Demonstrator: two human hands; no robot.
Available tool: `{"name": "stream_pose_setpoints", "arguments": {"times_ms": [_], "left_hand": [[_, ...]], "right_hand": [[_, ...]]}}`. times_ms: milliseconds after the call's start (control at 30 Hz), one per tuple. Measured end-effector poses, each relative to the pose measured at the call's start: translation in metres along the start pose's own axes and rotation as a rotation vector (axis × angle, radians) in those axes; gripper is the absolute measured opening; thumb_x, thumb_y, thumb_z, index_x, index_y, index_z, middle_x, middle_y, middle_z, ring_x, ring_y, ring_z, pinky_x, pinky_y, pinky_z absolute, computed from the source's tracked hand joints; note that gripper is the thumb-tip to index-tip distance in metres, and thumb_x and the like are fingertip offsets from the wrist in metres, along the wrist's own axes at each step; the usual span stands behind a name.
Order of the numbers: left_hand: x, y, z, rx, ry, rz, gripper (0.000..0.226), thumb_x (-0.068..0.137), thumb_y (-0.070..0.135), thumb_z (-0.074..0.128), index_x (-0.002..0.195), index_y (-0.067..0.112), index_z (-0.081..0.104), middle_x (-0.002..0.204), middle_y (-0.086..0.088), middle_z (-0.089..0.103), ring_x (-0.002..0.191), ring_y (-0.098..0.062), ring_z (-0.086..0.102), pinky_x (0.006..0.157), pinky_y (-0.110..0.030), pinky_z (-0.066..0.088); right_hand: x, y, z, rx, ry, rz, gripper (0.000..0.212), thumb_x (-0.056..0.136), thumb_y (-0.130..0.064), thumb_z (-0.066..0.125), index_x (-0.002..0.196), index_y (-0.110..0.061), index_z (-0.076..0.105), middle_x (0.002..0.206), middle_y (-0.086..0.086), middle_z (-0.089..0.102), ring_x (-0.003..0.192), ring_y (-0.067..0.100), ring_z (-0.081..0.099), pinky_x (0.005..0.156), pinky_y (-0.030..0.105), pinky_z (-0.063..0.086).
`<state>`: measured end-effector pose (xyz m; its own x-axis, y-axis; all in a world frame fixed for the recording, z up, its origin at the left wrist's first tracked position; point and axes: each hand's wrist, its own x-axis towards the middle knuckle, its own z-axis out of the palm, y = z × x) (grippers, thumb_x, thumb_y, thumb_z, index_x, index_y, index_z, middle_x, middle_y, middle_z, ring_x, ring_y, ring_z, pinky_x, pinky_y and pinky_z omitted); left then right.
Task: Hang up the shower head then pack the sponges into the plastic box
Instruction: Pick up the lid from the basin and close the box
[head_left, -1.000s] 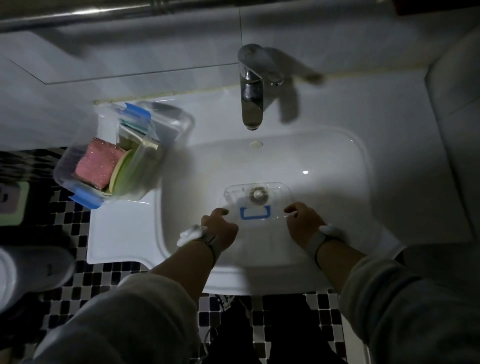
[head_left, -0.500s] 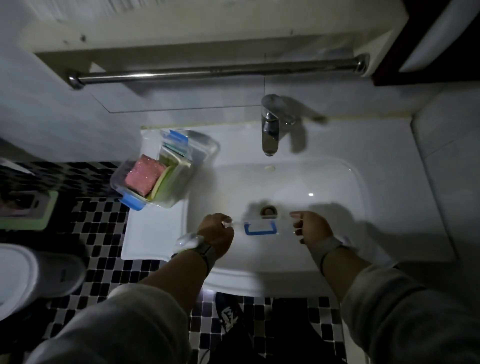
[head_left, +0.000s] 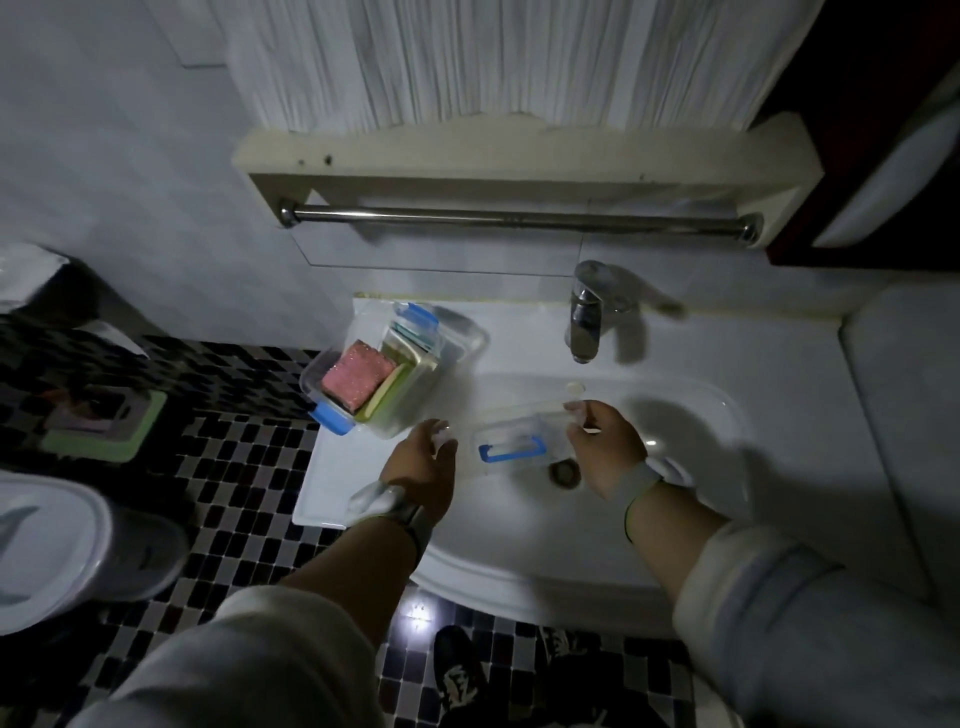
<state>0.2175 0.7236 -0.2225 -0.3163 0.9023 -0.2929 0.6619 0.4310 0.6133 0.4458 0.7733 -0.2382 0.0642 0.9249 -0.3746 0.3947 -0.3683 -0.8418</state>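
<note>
A clear plastic box (head_left: 332, 364) with blue clips stands on the sink's left ledge. Inside it lie a pink sponge (head_left: 356, 378) and yellow-green sponges (head_left: 392, 392) on edge. Both hands hold the clear lid (head_left: 514, 434) with its blue clip above the basin, between the box and the drain. My left hand (head_left: 423, 465) grips the lid's left end. My right hand (head_left: 605, 441) grips its right end. No shower head is in view.
The white sink (head_left: 675, 499) has a chrome tap (head_left: 587, 317) at the back and a drain (head_left: 565, 472) in the basin. A towel rail (head_left: 519, 218) runs above. A toilet (head_left: 62, 551) stands at the left over a mosaic-tiled floor.
Both hands have lifted the lid out of the basin and carried it left toward the box. The camera has tilted up, showing the rail and shelf.
</note>
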Motion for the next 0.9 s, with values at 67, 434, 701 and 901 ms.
{"name": "stream_pose_setpoints", "arguments": {"times_ms": [67,434,701,901], "left_hand": [[0.0,-0.001,-0.007,-0.014,0.036,-0.021,0.038,0.099,0.037,0.051,0.135,0.025,0.053,0.128,-0.006,0.067,0.114,-0.027,0.064,0.096,-0.034,0.049],[0.004,-0.002,-0.024,-0.156,0.186,-0.312,0.043,0.087,0.055,0.06,0.116,0.023,0.059,0.099,-0.004,0.073,0.094,-0.028,0.069,0.087,-0.039,0.056],[0.001,0.009,-0.039,-0.117,0.35,-0.328,0.044,0.096,0.041,0.054,0.131,0.015,0.058,0.111,-0.008,0.072,0.109,-0.031,0.063,0.088,-0.033,0.046],[0.002,0.006,-0.054,-0.151,0.397,-0.329,0.047,0.096,0.025,0.051,0.141,0.013,0.052,0.077,0.001,0.067,0.078,-0.019,0.059,0.075,-0.025,0.04]], "right_hand": [[0.002,-0.009,0.005,-0.016,-0.005,-0.03,0.03,0.096,-0.019,0.053,0.124,-0.023,0.064,0.112,-0.003,0.062,0.097,0.016,0.059,0.082,0.023,0.043],[0.02,-0.044,0.024,0.019,0.033,-0.074,0.024,0.089,-0.013,0.059,0.111,-0.024,0.058,0.113,-0.004,0.063,0.096,0.017,0.061,0.084,0.029,0.05],[0.036,-0.068,0.028,-0.08,-0.137,-0.186,0.05,0.091,-0.007,0.049,0.128,-0.041,0.054,0.128,-0.001,0.054,0.106,0.021,0.06,0.088,0.035,0.056],[0.05,-0.095,0.046,-0.196,-0.197,-0.279,0.051,0.092,-0.017,0.049,0.136,-0.043,0.051,0.129,-0.004,0.055,0.104,0.02,0.063,0.094,0.037,0.053]]}}
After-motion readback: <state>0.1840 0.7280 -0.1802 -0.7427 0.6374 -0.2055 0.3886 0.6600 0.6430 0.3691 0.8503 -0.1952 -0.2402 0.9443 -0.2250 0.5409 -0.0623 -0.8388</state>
